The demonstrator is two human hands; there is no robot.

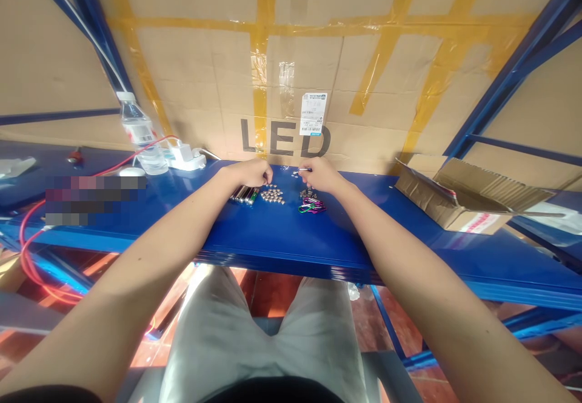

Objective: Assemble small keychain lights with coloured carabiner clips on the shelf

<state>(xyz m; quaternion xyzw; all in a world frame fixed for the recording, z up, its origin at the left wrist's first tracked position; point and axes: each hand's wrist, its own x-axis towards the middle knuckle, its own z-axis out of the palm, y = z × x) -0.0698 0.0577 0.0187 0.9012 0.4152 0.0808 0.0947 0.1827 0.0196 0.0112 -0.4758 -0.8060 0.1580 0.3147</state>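
Note:
My left hand [255,173] has its fingers pinched together above the left side of a cluster of small round silvery pieces [273,194]. Whether anything sits in that pinch is hidden. Below its wrist lies a row of short shiny tubes [245,194], dark with some green. My right hand [321,174] is closed on a small slim rod [305,169], dark and silvery, pointing left. Beneath the right fingers is a little heap of small metal parts [307,194]. In front of that heap lie purple and green carabiner clips [311,205].
A blue tabletop [282,233] carries everything. A water bottle [142,136], a white power strip [187,159] and a red cable [28,251] are at left. An open cardboard box [473,200] stands right. A large taped carton [204,82] rises behind.

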